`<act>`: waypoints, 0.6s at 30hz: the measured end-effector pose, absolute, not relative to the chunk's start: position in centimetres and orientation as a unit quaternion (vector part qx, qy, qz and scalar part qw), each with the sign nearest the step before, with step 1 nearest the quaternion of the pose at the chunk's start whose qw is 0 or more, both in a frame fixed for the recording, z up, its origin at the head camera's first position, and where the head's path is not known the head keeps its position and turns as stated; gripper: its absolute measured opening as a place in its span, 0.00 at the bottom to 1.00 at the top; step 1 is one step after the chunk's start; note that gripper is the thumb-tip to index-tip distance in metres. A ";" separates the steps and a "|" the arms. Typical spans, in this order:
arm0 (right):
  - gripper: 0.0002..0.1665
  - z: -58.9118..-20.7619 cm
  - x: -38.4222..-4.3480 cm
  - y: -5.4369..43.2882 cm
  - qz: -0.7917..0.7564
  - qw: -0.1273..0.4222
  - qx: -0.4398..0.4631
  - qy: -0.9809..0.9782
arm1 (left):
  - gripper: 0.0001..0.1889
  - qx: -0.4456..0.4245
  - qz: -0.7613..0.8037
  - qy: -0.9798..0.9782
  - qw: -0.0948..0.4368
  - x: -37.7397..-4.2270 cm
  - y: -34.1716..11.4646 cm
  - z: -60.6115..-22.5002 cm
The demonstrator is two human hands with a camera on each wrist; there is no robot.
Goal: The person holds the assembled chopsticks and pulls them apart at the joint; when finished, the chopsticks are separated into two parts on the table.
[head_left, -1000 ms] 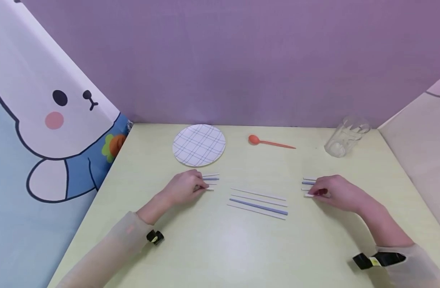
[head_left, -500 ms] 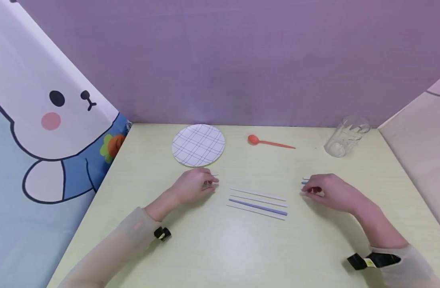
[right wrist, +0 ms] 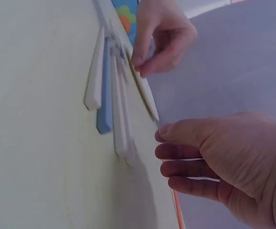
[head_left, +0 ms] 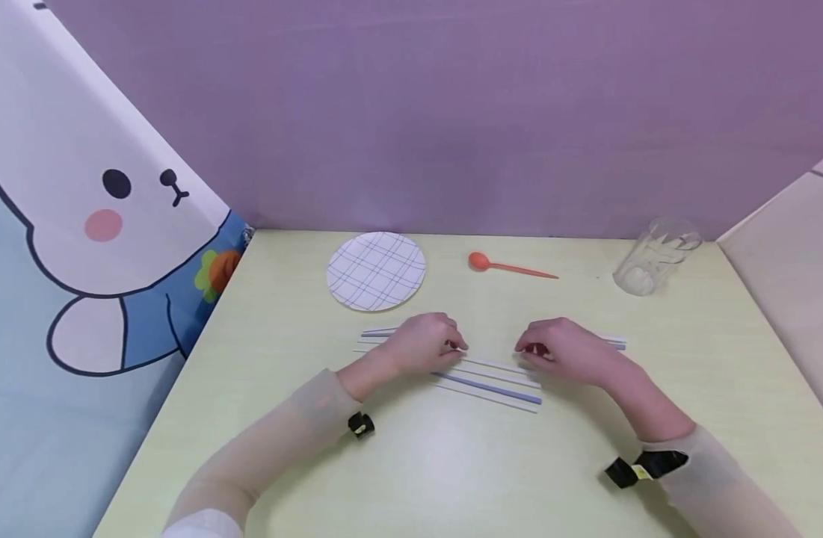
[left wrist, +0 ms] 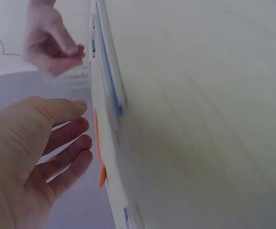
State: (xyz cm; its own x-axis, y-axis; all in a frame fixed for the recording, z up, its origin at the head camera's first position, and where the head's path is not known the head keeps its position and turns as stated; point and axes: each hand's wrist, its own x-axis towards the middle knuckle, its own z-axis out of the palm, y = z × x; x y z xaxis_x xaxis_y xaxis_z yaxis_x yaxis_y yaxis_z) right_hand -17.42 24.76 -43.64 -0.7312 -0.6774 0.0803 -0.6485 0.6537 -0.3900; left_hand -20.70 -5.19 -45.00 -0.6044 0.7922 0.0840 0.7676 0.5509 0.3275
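Took the blue strip (head_left: pixel 485 387) at the middle of the table (head_left: pixel 411 478) as the mark for all places. Saw it lying flat, slanted a little, with white strips (head_left: pixel 489 397) just beside it on its near and far sides.

Found the left hand (head_left: pixel 427 345) just beyond the blue strip's left end, palm down, fingertips resting at the far white strip there. Saw in the left wrist view relaxed, gently curved fingers (left wrist: pixel 68 143) with nothing gripped in them. Noted a second bunch of strips (head_left: pixel 374 336) poking out past that hand, farther left of the blue strip.

Found the right hand (head_left: pixel 566 351) just beyond the blue strip's right end, low over the table, thumb and forefinger drawn close together. Could not tell whether anything was pinched between them. Noted more strip ends (head_left: pixel 616 344) showing past that hand, farther right of the blue strip.

Saw the two hands near each other but apart, both on the far side of the blue strip.

Well beyond the blue strip, noted a checked plate (head_left: pixel 376 270) to the left, an orange spoon (head_left: pixel 512 266) roughly straight behind, and a clear glass (head_left: pixel 656 255) far to the right. Saw a rabbit-print curtain (head_left: pixel 102 209) well left of it.
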 end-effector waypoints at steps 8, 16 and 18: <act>0.04 -44.9 -18.1 22.4 -0.202 0.046 -0.391 0.897 | 0.08 0.444 0.149 0.882 0.057 -20.8 -3.7 -45.7; 0.09 -45.6 -18.4 21.5 -0.179 0.034 -0.387 0.904 | 0.05 0.445 0.138 0.883 0.050 -21.0 -3.4 -46.3; 0.09 -45.3 -18.4 21.3 -0.177 0.024 -0.386 0.905 | 0.04 0.442 0.138 0.886 0.037 -21.1 -3.3 -46.3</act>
